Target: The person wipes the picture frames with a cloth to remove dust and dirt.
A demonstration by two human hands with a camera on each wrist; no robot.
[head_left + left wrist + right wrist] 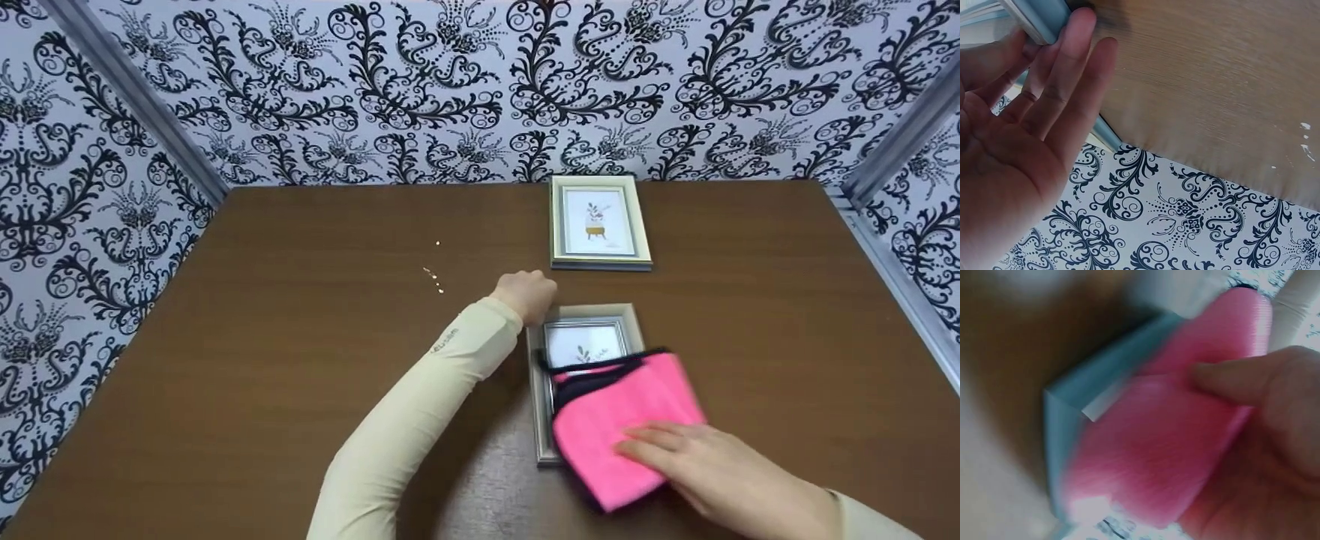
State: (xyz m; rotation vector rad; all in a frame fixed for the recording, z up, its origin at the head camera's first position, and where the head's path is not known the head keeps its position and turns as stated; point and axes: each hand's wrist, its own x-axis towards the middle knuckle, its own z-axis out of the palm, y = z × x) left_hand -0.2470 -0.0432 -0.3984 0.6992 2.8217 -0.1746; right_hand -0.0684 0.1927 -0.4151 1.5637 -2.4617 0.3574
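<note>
A picture frame (pixel 587 313) with a pale border lies on the table, its lower part covered by a folded pink cloth (pixel 630 427) with black edging. At the frame's upper left corner is my left hand (pixel 527 295); in the left wrist view the thumb and fingers of that hand (pixel 1022 118) pinch the frame's edge (pixel 1050 22). My right hand (pixel 720 465) grips the cloth over the frame's lower right. The right wrist view, blurred, has the thumb of this hand (pixel 1275 416) on the pink cloth (pixel 1151 444), with the frame's corner (pixel 1067 416) beyond it.
Against the back wall, a second cream frame (pixel 600 221) with a plant picture lies on the brown table (pixel 300 300), seemingly on top of another frame. Small light marks (pixel 433 279) dot the table left of centre. Patterned walls (pixel 450 90) enclose the back and sides.
</note>
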